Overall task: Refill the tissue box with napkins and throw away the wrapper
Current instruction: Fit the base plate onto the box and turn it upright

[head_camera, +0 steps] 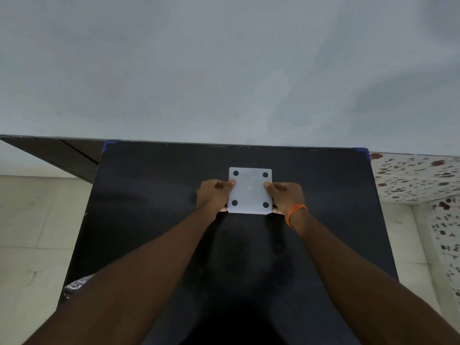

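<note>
Both forearms stretch forward over the black surface, left hand and right hand pinching opposite sides of the upturned white tissue box, contents hidden.

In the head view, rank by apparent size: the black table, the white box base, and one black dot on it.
1. black table
2. white box base
3. black dot
</note>
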